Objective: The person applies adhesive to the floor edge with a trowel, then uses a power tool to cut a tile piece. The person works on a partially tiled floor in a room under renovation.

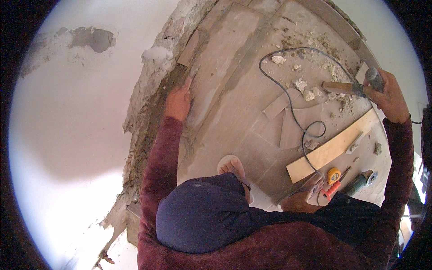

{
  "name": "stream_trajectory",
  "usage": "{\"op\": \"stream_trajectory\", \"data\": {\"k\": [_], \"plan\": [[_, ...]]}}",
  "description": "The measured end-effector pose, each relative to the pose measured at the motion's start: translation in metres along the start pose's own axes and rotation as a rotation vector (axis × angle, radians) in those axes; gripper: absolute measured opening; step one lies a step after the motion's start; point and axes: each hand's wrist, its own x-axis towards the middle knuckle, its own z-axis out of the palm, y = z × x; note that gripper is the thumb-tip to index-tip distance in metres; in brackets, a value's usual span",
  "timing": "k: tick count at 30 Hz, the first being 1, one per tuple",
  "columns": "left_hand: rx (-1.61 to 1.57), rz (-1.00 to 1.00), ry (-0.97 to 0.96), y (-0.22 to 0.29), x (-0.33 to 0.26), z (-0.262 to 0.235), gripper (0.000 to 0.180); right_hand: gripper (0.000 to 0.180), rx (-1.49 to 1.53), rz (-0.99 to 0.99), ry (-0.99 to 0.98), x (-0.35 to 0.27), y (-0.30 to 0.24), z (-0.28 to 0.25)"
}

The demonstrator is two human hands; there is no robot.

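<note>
My left hand (178, 102) reaches down to the base of the wall, index finger stretched out onto the edge of a floor tile (208, 80). Nothing shows in that hand; its other fingers are partly hidden. Next to it, a small strip of tile (189, 48) lies along the broken wall edge. On the right, my right hand (392, 100) is closed around a hammer (338, 87), gripping it close to its head. The wooden handle points left, over the rubble, and a grey cylindrical end sticks up by the fingers.
Broken plaster (155, 58) runs along the left wall. A black cable (291, 105) loops across the tiled floor past rubble (308, 95) and loose tile pieces (294, 128). Near my feet lie a wooden board (321, 155), a yellow tape measure (333, 175), an orange-handled tool (331, 191) and an angle grinder (360, 183).
</note>
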Motion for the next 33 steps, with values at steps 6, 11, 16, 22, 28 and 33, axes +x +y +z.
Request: {"op": "stream_trajectory", "data": {"k": [6, 11, 16, 22, 28, 33], "plan": [[-0.136, -0.077, 0.145, 0.004, -0.018, -0.01, 0.048, 0.052, -0.097, 0.04, -0.049, -0.005, 0.001, -0.001], [-0.094, -0.102, 0.159, 0.02, 0.047, -0.015, 0.045, 0.051, -0.054, -0.012, -0.048, -0.004, -0.004, -0.004], [-0.134, 0.046, 0.207, 0.026, 0.086, -0.009, 0.042, 0.047, 0.038, 0.012, -0.084, -0.007, -0.018, -0.004], [-0.002, -0.092, -0.024, 0.03, 0.048, 0.002, 0.047, 0.038, 0.007, -0.071, -0.086, -0.005, -0.001, -0.002], [-0.011, -0.036, 0.063, 0.033, 0.047, 0.008, 0.048, 0.025, 0.024, -0.106, -0.03, -0.002, 0.005, 0.001], [-0.025, -0.054, 0.052, 0.05, 0.1, -0.005, 0.046, 0.03, -0.016, -0.046, -0.029, -0.002, 0.003, 0.001]]}}
